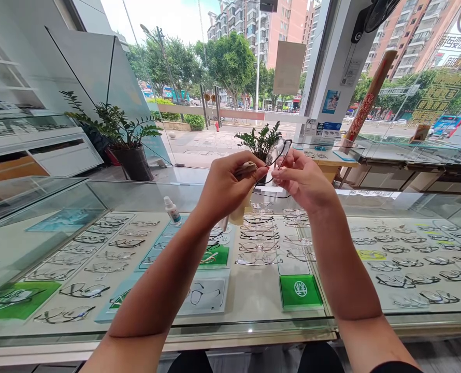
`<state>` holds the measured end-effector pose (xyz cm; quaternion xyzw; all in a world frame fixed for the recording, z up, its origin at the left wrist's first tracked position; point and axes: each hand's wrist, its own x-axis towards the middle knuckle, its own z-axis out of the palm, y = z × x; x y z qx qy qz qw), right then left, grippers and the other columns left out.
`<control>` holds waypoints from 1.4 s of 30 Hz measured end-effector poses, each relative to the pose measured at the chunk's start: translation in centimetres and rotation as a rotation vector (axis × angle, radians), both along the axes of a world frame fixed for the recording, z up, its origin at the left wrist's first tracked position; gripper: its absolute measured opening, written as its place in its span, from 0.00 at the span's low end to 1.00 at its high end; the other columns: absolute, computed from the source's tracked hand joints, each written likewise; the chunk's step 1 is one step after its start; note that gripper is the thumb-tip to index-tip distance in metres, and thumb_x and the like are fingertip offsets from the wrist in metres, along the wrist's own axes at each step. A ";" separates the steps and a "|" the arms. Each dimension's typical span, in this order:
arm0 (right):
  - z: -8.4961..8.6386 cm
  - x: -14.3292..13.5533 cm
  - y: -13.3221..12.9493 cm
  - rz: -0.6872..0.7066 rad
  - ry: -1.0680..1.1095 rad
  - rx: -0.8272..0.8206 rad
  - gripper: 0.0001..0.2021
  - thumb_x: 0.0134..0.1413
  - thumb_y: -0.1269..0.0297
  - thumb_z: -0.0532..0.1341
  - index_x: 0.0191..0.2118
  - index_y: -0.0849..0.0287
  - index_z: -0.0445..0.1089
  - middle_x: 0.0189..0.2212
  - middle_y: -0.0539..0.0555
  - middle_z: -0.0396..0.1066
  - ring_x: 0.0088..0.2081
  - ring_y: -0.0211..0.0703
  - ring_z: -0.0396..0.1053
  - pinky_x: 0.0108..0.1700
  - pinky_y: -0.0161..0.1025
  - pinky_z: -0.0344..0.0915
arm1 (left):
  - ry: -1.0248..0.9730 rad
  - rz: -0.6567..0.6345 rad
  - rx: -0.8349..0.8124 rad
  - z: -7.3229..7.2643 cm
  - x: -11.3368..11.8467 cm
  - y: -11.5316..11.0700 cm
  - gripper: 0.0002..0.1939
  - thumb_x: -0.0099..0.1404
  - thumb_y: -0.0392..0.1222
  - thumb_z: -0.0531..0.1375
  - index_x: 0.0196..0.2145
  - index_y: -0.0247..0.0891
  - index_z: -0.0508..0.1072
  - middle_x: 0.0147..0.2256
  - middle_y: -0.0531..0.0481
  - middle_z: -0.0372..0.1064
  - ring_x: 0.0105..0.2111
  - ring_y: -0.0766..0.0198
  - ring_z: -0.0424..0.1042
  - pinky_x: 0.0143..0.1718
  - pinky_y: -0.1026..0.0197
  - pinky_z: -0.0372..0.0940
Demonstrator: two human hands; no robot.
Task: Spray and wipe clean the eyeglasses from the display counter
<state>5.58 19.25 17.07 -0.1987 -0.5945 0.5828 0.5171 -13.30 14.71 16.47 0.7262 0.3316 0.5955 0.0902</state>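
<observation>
Both my hands are raised above the glass display counter, close together near the middle of the view. A pair of dark-framed glasses (280, 151) is held up between them. My left hand (236, 178) is closed round a beige cloth (238, 213), which hangs below it, and its fingertips touch the frame. My right hand (302, 178) pinches the glasses from the right side, fingers bent. Part of the frame is hidden behind the fingers. A small white spray bottle (172, 211) stands on the counter, left of my left forearm.
Rows of glasses (258, 234) lie inside the glass counter (249, 336), with a green block (300, 291) near its front. Potted plants (131, 160) stand beyond it at the left and behind my hands. Another display counter (401, 160) is at the back right.
</observation>
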 end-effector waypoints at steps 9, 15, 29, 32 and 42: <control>-0.4 0.3 1.1 -0.003 -0.102 0.042 0.25 0.37 0.67 0.75 0.32 0.52 0.57 0.33 0.48 0.63 0.35 0.39 0.62 0.39 0.44 0.66 | 0.146 0.146 -0.032 0.5 -0.8 -0.8 0.08 0.70 0.45 0.68 0.37 0.38 0.82 0.30 0.49 0.79 0.27 0.67 0.69 0.28 0.63 0.61; -1.0 0.3 1.9 -0.015 -0.137 0.073 0.21 0.40 0.69 0.75 0.33 0.52 0.61 0.34 0.48 0.65 0.37 0.40 0.66 0.43 0.45 0.69 | 0.261 0.217 -0.009 0.8 -1.4 -1.0 0.07 0.70 0.43 0.67 0.37 0.38 0.83 0.34 0.47 0.82 0.30 0.64 0.73 0.33 0.60 0.65; -2.2 -0.1 3.6 -0.186 -0.281 0.219 0.16 0.45 0.70 0.70 0.36 0.52 0.62 0.32 0.48 0.66 0.34 0.40 0.68 0.39 0.45 0.69 | 0.369 0.291 0.014 0.8 -1.8 -0.8 0.06 0.70 0.41 0.66 0.38 0.38 0.83 0.35 0.48 0.82 0.33 0.61 0.75 0.35 0.58 0.63; -2.2 0.1 3.8 -0.401 -0.319 0.318 0.13 0.49 0.72 0.66 0.36 0.52 0.62 0.35 0.49 0.67 0.34 0.40 0.67 0.38 0.45 0.69 | 0.345 0.332 0.004 0.8 -1.9 -0.6 0.07 0.70 0.42 0.65 0.38 0.38 0.83 0.34 0.48 0.82 0.32 0.62 0.74 0.35 0.58 0.62; -1.4 0.3 2.1 -0.959 -0.163 0.756 0.12 0.57 0.78 0.59 0.42 0.51 0.67 0.44 0.55 0.62 0.45 0.48 0.65 0.46 0.50 0.72 | 0.138 0.296 -0.050 0.4 -1.6 0.0 0.07 0.68 0.43 0.67 0.34 0.39 0.80 0.22 0.55 0.66 0.24 0.67 0.59 0.28 0.61 0.56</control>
